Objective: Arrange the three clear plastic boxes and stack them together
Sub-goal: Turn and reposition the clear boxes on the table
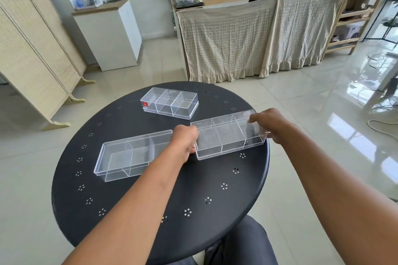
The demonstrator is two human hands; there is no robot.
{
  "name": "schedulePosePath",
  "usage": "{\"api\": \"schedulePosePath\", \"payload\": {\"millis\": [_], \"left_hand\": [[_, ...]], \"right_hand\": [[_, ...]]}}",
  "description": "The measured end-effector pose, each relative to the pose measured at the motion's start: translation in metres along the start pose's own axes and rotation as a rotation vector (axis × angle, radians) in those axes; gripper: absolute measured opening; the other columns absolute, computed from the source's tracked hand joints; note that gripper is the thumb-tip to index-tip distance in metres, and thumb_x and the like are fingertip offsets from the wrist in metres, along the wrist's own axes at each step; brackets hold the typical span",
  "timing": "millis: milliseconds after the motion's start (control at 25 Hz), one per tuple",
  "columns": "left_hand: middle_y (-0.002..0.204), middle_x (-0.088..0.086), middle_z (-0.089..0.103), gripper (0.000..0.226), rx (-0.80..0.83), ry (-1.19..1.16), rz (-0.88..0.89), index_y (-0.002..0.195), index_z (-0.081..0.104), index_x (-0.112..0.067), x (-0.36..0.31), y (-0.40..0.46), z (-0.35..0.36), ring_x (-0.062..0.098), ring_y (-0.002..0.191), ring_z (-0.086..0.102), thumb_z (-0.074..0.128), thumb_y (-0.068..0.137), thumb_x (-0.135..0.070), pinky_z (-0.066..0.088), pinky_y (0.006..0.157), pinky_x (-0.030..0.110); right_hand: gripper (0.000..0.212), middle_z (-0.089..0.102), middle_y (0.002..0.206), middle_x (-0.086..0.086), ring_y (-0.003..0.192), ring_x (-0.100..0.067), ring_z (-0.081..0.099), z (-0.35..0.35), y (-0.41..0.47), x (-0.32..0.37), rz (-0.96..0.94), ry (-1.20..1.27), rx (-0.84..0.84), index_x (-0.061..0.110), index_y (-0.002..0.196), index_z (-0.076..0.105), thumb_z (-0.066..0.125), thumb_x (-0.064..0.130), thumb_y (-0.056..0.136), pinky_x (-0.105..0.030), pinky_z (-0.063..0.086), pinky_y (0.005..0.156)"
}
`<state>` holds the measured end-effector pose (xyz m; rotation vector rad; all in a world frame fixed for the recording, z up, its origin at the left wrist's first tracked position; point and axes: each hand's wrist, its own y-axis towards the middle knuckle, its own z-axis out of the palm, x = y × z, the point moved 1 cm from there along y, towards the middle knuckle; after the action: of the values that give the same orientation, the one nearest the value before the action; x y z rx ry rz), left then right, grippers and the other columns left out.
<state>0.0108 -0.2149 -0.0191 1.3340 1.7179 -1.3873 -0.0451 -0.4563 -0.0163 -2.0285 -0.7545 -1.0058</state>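
Nothing is stacked yet: all three clear divided boxes lie apart on the round black worktop [150,211]. The left hand [185,142] and right hand [272,123] each clasp an end of the box at 2 o'clock [228,135]. The box at 9 o'clock [127,155] and the red-labelled box at 12 o'clock [170,102] sit untouched. By my judgement, every stacking step remains.

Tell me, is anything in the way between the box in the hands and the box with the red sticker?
Nothing visible is. The left hand and right hand grip the ends of the right box. Between it and the red-sticker box there is only bare black table. The third box sits off to the left.
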Motion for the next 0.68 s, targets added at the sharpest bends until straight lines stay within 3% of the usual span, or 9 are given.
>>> {"api": "schedulePosePath", "payload": {"millis": [160,240,320,400,440,560,680], "left_hand": [[0.087,0.011,0.054,0.01,-0.007,0.001,0.202,0.083,0.059,-0.012,-0.014,0.009,-0.013,0.024,0.081,0.048,0.06,0.082,-0.002,0.044,0.071,0.039],[0.088,0.007,0.05,0.021,0.001,0.029,0.315,0.081,0.053,-0.02,-0.022,0.012,-0.022,0.019,0.083,0.044,0.063,0.08,-0.001,0.037,0.07,0.033],[0.094,0.001,0.05,0.028,-0.005,0.029,0.384,0.083,0.055,-0.027,-0.024,0.014,-0.028,0.016,0.089,0.048,0.065,0.081,0.0,0.042,0.075,0.03],[0.114,0.005,0.056,0.038,-0.015,0.029,0.372,0.115,0.066,-0.021,-0.02,0.016,-0.03,0.019,0.106,0.061,0.067,0.082,-0.001,0.054,0.09,0.033],[0.126,0.009,0.059,0.052,-0.026,0.036,0.357,0.131,0.06,-0.017,-0.017,0.017,-0.029,0.021,0.113,0.064,0.067,0.082,-0.001,0.056,0.09,0.034],[0.134,0.015,0.064,0.056,-0.053,0.045,0.36,0.13,0.054,-0.018,-0.008,0.01,-0.026,0.018,0.104,0.068,0.062,0.078,0.003,0.054,0.07,0.026],[0.126,0.011,0.068,0.053,-0.068,0.036,0.336,0.121,0.053,-0.018,-0.004,0.007,-0.023,0.025,0.103,0.069,0.062,0.07,-0.009,0.052,0.073,0.03]], "right_hand": [[0.027,0.054,0.09,-0.016,0.087,-0.029,0.048,-0.001,-0.005,0.011,-0.077,0.255,0.027,-0.001,0.097,0.072,0.068,-0.002,0.071,-0.043,0.039,0.077],[0.028,0.058,0.091,-0.015,0.087,-0.028,0.05,-0.002,-0.008,0.021,-0.14,0.321,0.041,0.006,0.095,0.074,0.067,-0.007,0.071,-0.043,0.038,0.079],[0.041,0.067,0.091,-0.01,0.083,-0.024,0.059,-0.003,-0.01,0.027,-0.17,0.362,0.058,0.014,0.105,0.075,0.065,-0.011,0.075,-0.038,0.044,0.08],[0.055,0.073,0.087,0.0,0.074,-0.017,0.066,0.0,-0.011,0.026,-0.169,0.4,0.063,0.023,0.117,0.07,0.062,-0.015,0.078,-0.031,0.054,0.074],[0.056,0.073,0.083,0.003,0.07,-0.013,0.067,0.002,-0.012,0.024,-0.169,0.425,0.068,0.025,0.117,0.069,0.059,-0.016,0.08,-0.031,0.056,0.07],[0.041,0.075,0.072,0.002,0.068,-0.015,0.07,0.006,-0.014,0.013,-0.175,0.521,0.106,0.019,0.105,0.075,0.057,-0.012,0.084,-0.036,0.06,0.08],[0.012,0.076,0.104,-0.018,0.094,-0.032,0.073,0.009,-0.018,0.004,-0.144,0.627,0.065,0.016,0.095,0.075,0.065,0.01,0.094,-0.041,0.06,0.091]]}}
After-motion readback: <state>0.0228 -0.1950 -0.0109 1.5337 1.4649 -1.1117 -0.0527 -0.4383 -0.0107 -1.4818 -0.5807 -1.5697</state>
